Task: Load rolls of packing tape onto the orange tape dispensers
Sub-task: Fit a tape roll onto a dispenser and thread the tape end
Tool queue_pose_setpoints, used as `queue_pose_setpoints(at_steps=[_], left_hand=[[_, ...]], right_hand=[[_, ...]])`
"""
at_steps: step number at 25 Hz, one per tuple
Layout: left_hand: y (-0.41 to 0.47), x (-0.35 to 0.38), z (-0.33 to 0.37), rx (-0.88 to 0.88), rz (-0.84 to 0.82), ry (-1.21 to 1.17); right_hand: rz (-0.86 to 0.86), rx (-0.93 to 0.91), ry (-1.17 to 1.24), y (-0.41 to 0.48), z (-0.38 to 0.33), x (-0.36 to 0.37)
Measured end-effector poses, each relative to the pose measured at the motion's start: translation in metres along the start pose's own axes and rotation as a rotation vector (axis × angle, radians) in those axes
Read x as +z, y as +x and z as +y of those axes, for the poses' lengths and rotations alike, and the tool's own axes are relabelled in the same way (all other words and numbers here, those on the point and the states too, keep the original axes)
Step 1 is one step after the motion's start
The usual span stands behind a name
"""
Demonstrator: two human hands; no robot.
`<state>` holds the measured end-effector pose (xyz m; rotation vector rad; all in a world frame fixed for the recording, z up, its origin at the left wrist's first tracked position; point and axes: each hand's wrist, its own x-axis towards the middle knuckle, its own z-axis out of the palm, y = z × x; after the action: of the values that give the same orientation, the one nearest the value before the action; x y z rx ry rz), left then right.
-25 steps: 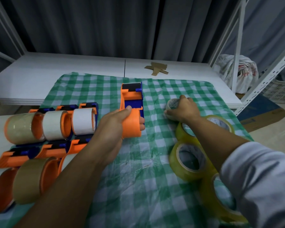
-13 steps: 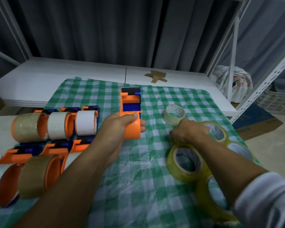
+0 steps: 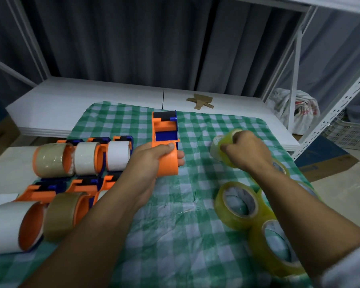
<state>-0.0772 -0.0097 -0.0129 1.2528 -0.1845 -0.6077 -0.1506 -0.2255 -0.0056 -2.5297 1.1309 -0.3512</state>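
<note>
On the green-and-white checked cloth (image 3: 175,235), the left hand (image 3: 152,161) wraps its fingers round the handle of an empty orange and blue plastic tape dispenser (image 3: 165,129), which lies flat, pointing away. Well apart to its right, the right hand (image 3: 246,149) clutches a yellowish clear roll of packing tape (image 3: 227,160). The fist covers most of it, and whether it touches the pale roll (image 3: 215,145) just behind is unclear. Nearer the body, more loose yellowish rolls (image 3: 237,204) are partly hidden by the right forearm. Left of the held dispenser, loaded orange dispensers (image 3: 87,159) lie in two rows, the front row partly behind the left forearm.
</note>
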Motion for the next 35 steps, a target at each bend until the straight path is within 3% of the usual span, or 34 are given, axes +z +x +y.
queue_pose_setpoints(at_steps=[4,7,13,19,30,35], left_hand=[[-0.001,-0.005,0.003,0.044,-0.035,0.014],[0.004,-0.007,0.004,0.098,-0.061,0.021],[0.013,-0.006,-0.007,0.17,0.0,0.073],[0.017,-0.008,-0.016,0.221,-0.017,0.152],[0.018,-0.012,-0.01,0.184,0.041,0.053],[0.016,-0.012,-0.009,0.138,-0.022,0.068]], right_hand=[[-0.22,-0.074,0.815,-0.037,-0.012,-0.01],[-0.433,-0.101,1.05,-0.051,-0.014,-0.002],[-0.624,-0.088,1.192,-0.049,-0.025,0.012],[-0.665,-0.04,1.214,-0.048,-0.024,0.021],[-0.604,-0.251,1.085,-0.052,-0.019,0.022],[-0.593,0.019,1.343,-0.053,-0.03,0.017]])
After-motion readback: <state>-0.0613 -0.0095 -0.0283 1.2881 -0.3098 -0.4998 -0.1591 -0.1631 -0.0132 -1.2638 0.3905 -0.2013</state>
